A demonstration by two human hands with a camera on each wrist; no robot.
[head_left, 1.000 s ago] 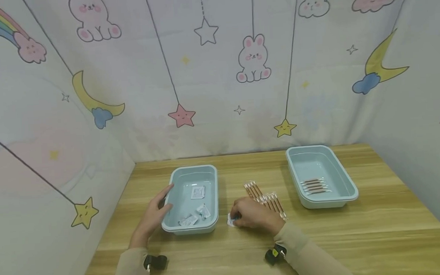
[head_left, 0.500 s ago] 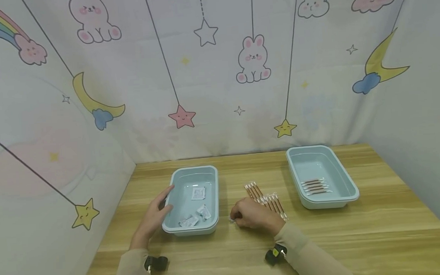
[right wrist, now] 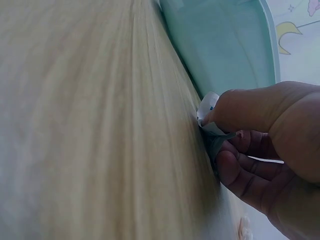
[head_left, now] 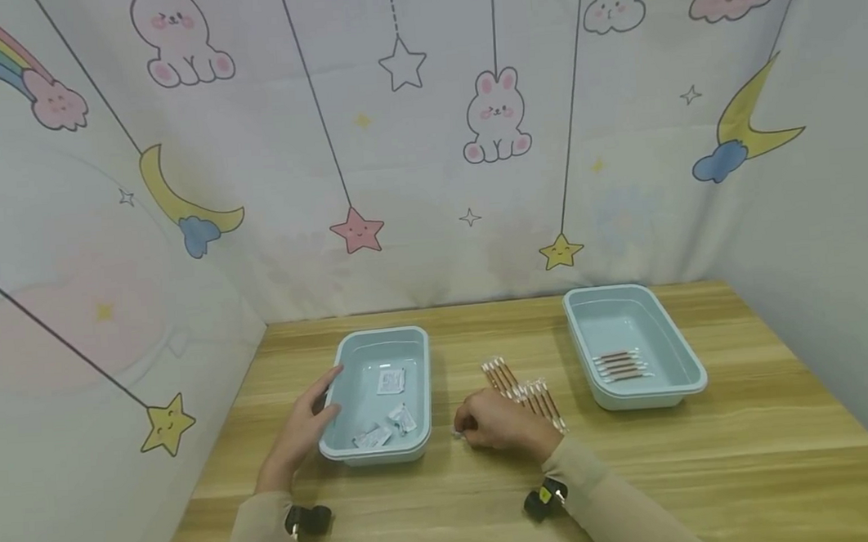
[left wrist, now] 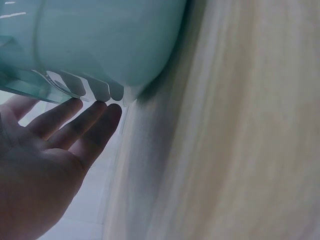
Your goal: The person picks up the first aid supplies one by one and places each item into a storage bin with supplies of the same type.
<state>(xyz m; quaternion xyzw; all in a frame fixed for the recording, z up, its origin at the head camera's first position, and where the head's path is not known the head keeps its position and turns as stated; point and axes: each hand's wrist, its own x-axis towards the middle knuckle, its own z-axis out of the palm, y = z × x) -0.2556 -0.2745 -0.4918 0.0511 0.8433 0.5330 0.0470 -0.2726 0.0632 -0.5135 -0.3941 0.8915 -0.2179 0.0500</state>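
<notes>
My right hand [head_left: 499, 419] is low over the wooden table, pinching a small white sachet [right wrist: 207, 107] between thumb and fingers. In the right wrist view the sachet is bent, and the fingers hide part of it. My left hand [head_left: 302, 425] rests at the left side of the left pale blue tub [head_left: 425, 386], its fingers extended along the outer wall. The left wrist view shows the fingertips [left wrist: 112, 112] at or very near that wall. Inside this tub lie a flat white sachet [head_left: 391, 380] and a few crumpled-looking ones [head_left: 372, 436] near its front.
Individually wrapped brown-stemmed cotton swabs [head_left: 535, 401] lie on the table [head_left: 446, 508] just behind and right of my right hand. A second pale blue tub [head_left: 684, 344] stands at the back right with several swabs [head_left: 621, 367] in it. A printed curtain [head_left: 429, 173] encloses the table's back and sides.
The sachet under my right hand lay flatter and showed more one second ago; now it is gathered up in the fingers. My left hand stays at the tub.
</notes>
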